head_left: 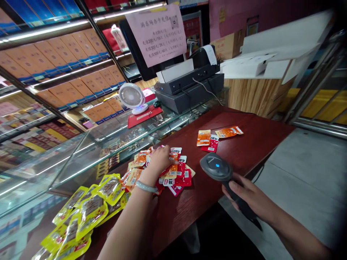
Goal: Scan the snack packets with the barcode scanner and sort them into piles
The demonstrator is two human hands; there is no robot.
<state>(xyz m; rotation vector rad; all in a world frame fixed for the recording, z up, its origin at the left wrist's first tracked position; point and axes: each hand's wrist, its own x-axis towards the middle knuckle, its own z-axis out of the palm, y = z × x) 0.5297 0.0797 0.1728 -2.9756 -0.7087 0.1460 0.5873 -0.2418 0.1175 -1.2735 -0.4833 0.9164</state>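
My right hand (241, 191) is wrapped round the handle of a black barcode scanner (217, 167), which has a blue light on top and points over the table. My left hand (160, 159), with a pale bangle on the wrist, reaches into a pile of small red and orange snack packets (180, 173); its fingers are bent down among them, and what they grip is hidden. To the left of the pile lie several yellow-edged clear snack packets (93, 209). Apart from the pile, farther back, are an orange packet (203, 138), a red packet (210, 145) and another orange packet (229, 132).
The dark red table (230, 115) adjoins a glass display counter (81, 144). On the glass stand a white fan (132, 96) and a black cash drawer (187, 93) under a monitor with a pink paper sign (158, 34). Shelves of orange boxes (51, 57) rise behind.
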